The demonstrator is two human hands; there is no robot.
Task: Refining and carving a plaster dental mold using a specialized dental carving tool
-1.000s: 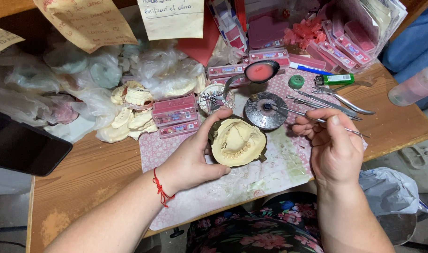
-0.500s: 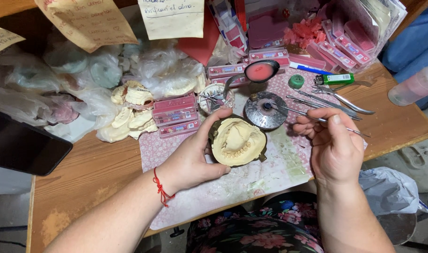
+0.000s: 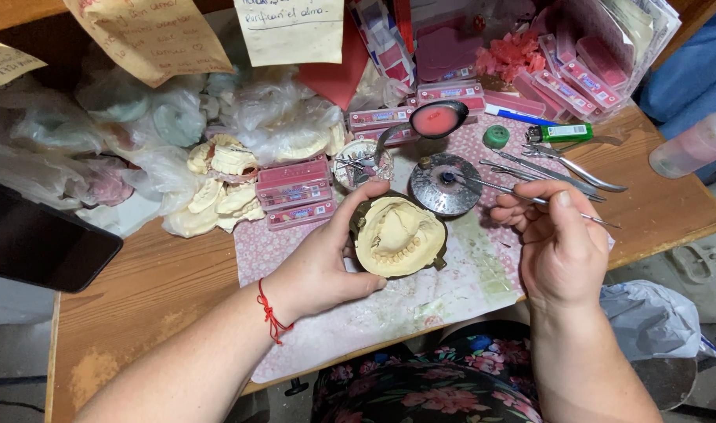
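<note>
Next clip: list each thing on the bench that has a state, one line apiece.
left hand: gripping the dental cast
dental cast: held over the mat, tooth side up
right hand: pinching a thin metal tool
thin metal tool: tip resting on the round metal dish
round metal dish: flat on the mat
spoon: filled with pink wax
green lighter: lying flat
</note>
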